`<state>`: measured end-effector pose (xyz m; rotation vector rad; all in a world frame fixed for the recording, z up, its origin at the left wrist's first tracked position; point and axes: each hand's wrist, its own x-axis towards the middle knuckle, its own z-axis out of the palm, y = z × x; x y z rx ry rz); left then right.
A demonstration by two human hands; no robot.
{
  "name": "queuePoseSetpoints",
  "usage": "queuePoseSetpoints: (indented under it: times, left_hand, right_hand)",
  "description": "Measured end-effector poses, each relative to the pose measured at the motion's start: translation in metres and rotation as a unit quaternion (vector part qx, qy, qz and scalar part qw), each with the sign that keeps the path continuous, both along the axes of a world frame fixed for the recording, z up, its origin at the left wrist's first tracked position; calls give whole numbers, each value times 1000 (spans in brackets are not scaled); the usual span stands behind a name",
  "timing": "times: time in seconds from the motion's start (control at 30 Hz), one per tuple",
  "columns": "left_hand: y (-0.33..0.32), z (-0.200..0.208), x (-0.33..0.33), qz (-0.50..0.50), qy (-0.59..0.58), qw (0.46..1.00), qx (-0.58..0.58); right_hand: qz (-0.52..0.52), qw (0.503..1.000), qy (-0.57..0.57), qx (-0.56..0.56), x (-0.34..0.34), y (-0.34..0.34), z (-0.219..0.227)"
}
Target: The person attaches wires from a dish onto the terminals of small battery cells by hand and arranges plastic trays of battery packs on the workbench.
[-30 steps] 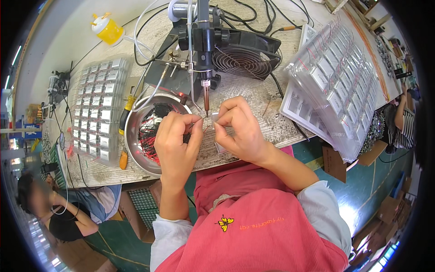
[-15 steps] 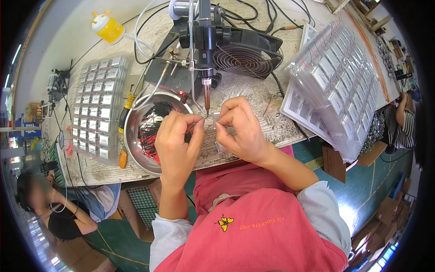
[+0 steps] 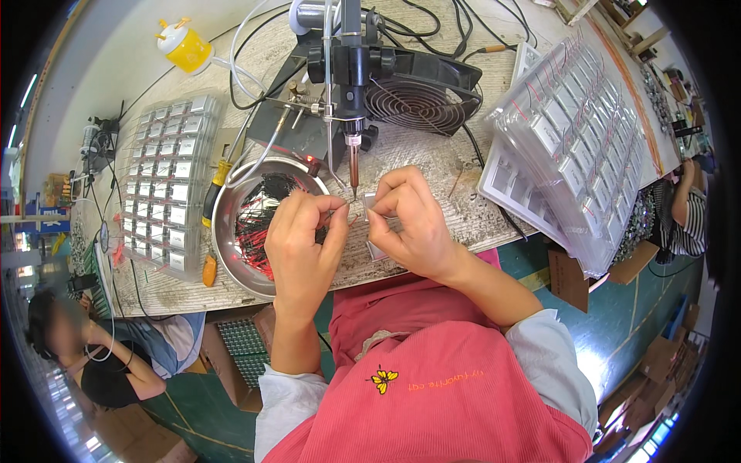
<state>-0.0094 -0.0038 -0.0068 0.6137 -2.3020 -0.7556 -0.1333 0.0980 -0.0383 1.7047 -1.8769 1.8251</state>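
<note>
My left hand is closed in a pinch just left of the soldering iron, its thumb and forefinger on a thin red wire. Opposite it, my right hand pinches the edge of a small silver, flat module, which the fingers mostly cover. The iron points straight down from its stand, its tip just above the gap between my fingertips. Whether the tip touches the wire or the module is too small to tell. Beside my left hand, a metal bowl holds many red and black wires.
A clear tray of modules lies left; stacked trays of modules lean at the right edge. A black fan stands behind the iron. A yellow-handled tool and a yellow bottle are on the left. Another person sits lower left.
</note>
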Motion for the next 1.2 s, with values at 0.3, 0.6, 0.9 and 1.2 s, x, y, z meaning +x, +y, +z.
queuePoseSetpoints:
  times: [0.3, 0.6, 0.9, 1.2]
  left_hand:
    - [-2, 5, 13, 41, 9, 999, 33]
    - [8, 12, 50, 162, 161, 974, -7]
    - [58, 14, 10, -43, 144, 989, -9]
    - [112, 15, -39, -209, 81, 975, 2]
  right_hand:
    - [0, 1000, -13, 14, -2, 8, -3]
    - [-22, 1000, -7, -13, -7, 87, 43]
    - [-419, 907, 33, -1, -66, 226, 49]
    - [-401, 912, 81, 30, -70, 237, 35]
